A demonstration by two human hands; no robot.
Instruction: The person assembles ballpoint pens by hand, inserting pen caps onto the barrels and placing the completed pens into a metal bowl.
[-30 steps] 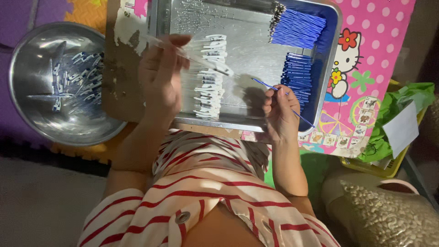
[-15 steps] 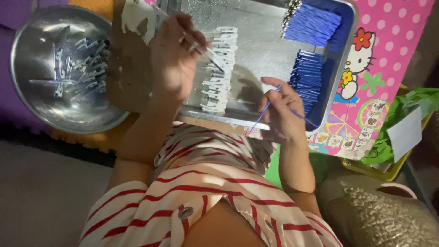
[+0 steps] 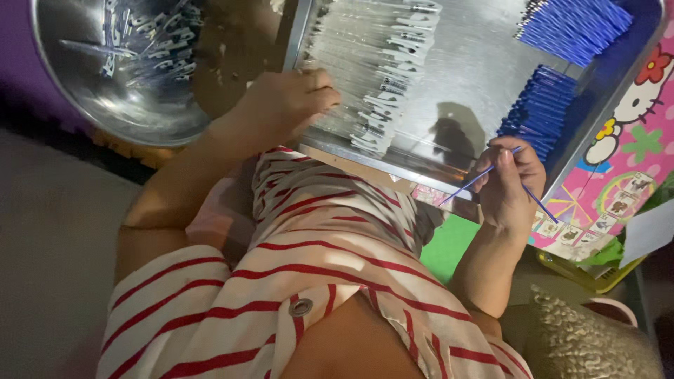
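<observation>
Right hand point(image 3: 511, 184) pinched narrow on two thin blue sticks point(image 3: 469, 184), one slanting down-left over the metal tray point(image 3: 477, 77) rim, the other poking out down-right of the fingers. Left hand point(image 3: 284, 105) curled nearly closed on the tray's near-left corner, fingertips touching a row of clear tubes point(image 3: 382, 91); whether it grips one, cannot tell. Beyond the right hand, bundled blue sticks point(image 3: 540, 112); right of it a pink dotted cartoon mat point(image 3: 632, 140); left of the left hand a steel bowl point(image 3: 119, 70).

Round shiny steel bowl point(image 3: 112, 105) holding small clear pieces at upper left; pink cartoon-printed play mat point(image 3: 635, 151) at right; red-and-white striped garment point(image 3: 316, 281) filling the foreground below.
</observation>
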